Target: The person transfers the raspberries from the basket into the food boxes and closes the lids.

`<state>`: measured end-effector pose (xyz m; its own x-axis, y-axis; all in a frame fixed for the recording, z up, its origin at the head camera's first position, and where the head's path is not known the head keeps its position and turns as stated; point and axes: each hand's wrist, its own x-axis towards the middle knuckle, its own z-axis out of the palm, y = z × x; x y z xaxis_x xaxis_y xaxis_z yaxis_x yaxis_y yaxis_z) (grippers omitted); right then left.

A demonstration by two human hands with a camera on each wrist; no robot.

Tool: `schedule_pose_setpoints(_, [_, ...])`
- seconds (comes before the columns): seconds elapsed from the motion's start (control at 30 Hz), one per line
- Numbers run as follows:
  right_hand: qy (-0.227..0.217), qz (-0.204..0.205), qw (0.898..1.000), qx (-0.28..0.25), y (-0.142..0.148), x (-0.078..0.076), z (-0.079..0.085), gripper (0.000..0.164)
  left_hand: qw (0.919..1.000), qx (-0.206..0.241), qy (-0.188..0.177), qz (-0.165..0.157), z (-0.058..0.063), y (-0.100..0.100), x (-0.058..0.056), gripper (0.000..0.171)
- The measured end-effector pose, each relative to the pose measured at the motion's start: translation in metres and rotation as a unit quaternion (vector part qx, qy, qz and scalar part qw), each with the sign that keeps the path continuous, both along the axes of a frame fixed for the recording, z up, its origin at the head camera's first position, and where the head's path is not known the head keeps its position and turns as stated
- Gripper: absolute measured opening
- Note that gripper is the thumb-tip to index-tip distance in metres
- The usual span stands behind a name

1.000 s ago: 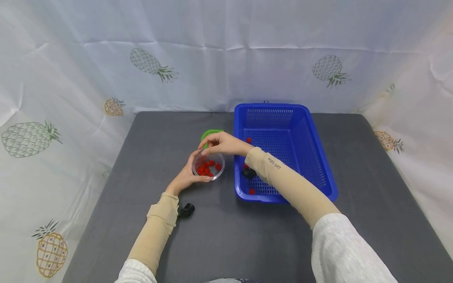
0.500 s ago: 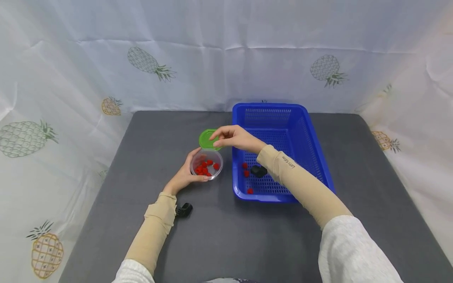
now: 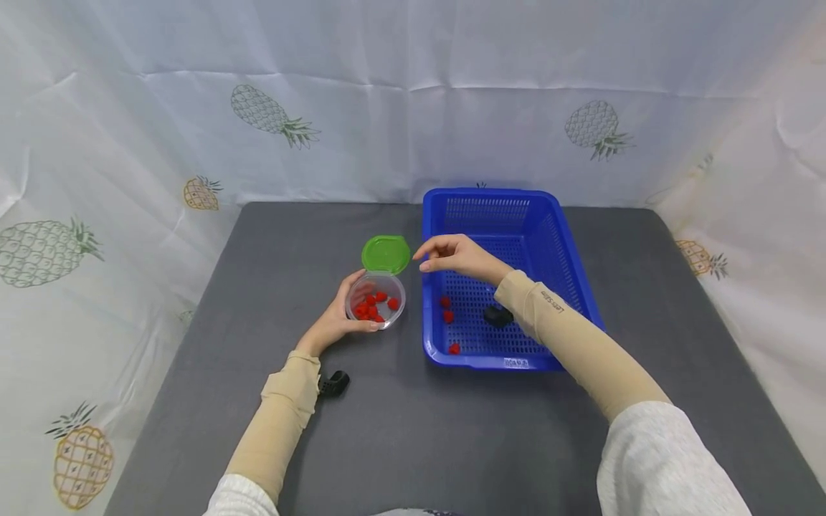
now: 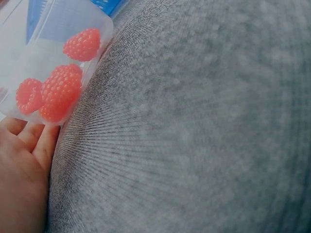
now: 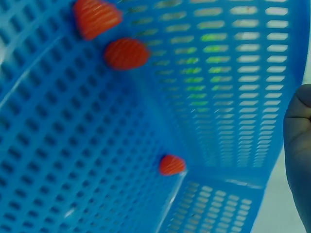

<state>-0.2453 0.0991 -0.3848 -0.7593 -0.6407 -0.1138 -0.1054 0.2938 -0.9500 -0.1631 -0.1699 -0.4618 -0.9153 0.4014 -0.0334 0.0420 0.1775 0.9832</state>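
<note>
A clear round container (image 3: pixel 391 324) with several red raspberries (image 3: pixel 372 309) in it stands on the grey table. Its green lid (image 3: pixel 386 254) is flipped back at the far side. My left hand (image 3: pixel 332 320) holds the container from the left, fingers and thumb around its wall. In the left wrist view, raspberries (image 4: pixel 62 90) show through the clear wall above my left fingers. My right hand (image 3: pixel 463 256) hovers over the left rim of the blue basket (image 3: pixel 584 276), fingers loosely bent and nothing between them. Raspberries (image 5: pixel 127 54) lie in the basket along its left side.
White curtains (image 3: pixel 361 143) printed with pineapples surround the grey table (image 3: pixel 413 430) at the back and sides. A small black device (image 3: pixel 334 385) sits by my left wrist, another black device (image 3: pixel 497 316) under my right wrist, over the basket.
My right hand has moved right, from the container's far rim past the lid to the basket's edge, bringing the lid into full view. My left hand stays on the container.
</note>
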Motion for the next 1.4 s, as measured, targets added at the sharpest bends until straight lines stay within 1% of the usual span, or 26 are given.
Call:
schedule_pose_setpoints(0.13, [-0.014, -0.003, 1.000, 0.023, 0.009, 0.003, -0.004, 0.028, 1.0000, 0.000, -0.004, -0.004, 0.000, -0.001, 0.002, 0.094])
schedule_pose_setpoints(0.27, [-0.013, 0.003, 0.999, 0.049, 0.015, 0.007, -0.003, 0.023, 1.0000, 0.002, -0.003, -0.009, -0.001, -0.001, 0.002, 0.094])
schedule_pose_setpoints(0.33, [-0.011, 0.002, 0.999, 0.049, 0.017, 0.008, -0.002, 0.023, 1.0000, 0.003, 0.000, -0.009, -0.001, -0.001, 0.002, 0.094])
schedule_pose_setpoints(0.47, [-0.014, -0.017, 0.999, 0.038, 0.023, 0.006, -0.004, 0.025, 1.0000, 0.004, 0.004, -0.005, 0.000, -0.002, 0.000, 0.094])
schedule_pose_setpoints(0.57, [-0.019, -0.024, 0.998, 0.046, 0.027, 0.002, -0.009, 0.030, 1.0000, 0.001, 0.001, -0.002, 0.000, -0.002, -0.001, 0.095])
schedule_pose_setpoints(0.67, [-0.008, -0.012, 0.996, 0.087, 0.032, -0.004, -0.023, 0.032, 1.0000, -0.003, -0.004, 0.001, 0.000, -0.002, -0.001, 0.094])
schedule_pose_setpoints(0.8, [-0.001, 0.012, 0.991, 0.136, 0.036, -0.009, -0.045, 0.029, 1.0000, -0.006, -0.008, 0.001, 0.001, -0.002, -0.001, 0.094])
schedule_pose_setpoints(0.87, [-0.005, 0.022, 0.988, 0.153, 0.037, -0.010, -0.052, 0.027, 0.9999, -0.007, -0.010, 0.001, 0.000, -0.001, -0.001, 0.095])
schedule_pose_setpoints(0.97, [-0.009, 0.039, 0.982, 0.183, 0.037, -0.012, -0.058, 0.029, 0.9999, -0.010, -0.013, 0.002, 0.001, -0.001, -0.001, 0.095])
schedule_pose_setpoints(1.13, [0.001, 0.071, 0.972, 0.223, 0.037, -0.013, -0.066, 0.027, 0.9999, -0.010, -0.011, 0.004, 0.001, -0.002, -0.001, 0.095])
schedule_pose_setpoints(1.23, [0.007, 0.079, 0.971, 0.227, 0.037, -0.013, -0.069, 0.025, 0.9999, -0.008, -0.007, 0.003, 0.000, -0.002, -0.001, 0.094])
schedule_pose_setpoints(1.4, [0.003, 0.070, 0.972, 0.223, 0.038, -0.012, -0.071, 0.023, 1.0000, 0.002, -0.003, -0.003, -0.001, 0.000, -0.001, 0.094])
